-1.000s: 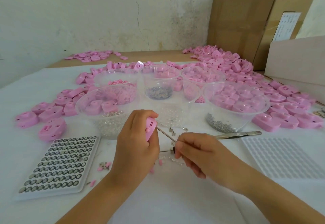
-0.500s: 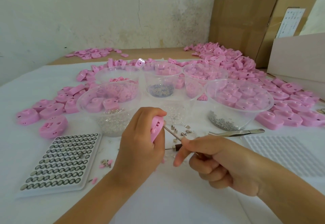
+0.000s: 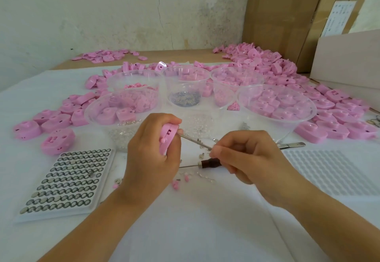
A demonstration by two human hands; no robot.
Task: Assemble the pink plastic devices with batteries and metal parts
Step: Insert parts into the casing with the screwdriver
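From my remote seat I see the left hand (image 3: 152,154) near the middle of the white-covered table (image 3: 185,231). Its fingers are curled round a pink plastic device shell (image 3: 167,136), which it holds upright on edge above the cloth with the slotted face turned to the right. The right hand (image 3: 246,157) pinches a thin silver metal rod (image 3: 195,141) between thumb and forefinger, and the rod's tip touches the right side of the shell. A dark-handled pointed tool (image 3: 209,163) lies just under that hand. I cannot tell whether the lower fingers grip it or it simply rests on the cloth. Near left sits a white tray (image 3: 61,215) filled with rows of silver button batteries (image 3: 65,177). Near right is a white dimpled tray (image 3: 329,171), and flat steel tweezers (image 3: 292,145) lie just beyond its far edge. Beyond the hands stand several clear plastic bowls. The nearer left bowl (image 3: 87,117) holds pink shells over clear bits, and the right bowl (image 3: 313,110) holds more pink shells. Loose pink shells (image 3: 267,62) spread across the far and right side of the table, before a brown cardboard box (image 3: 277,15).
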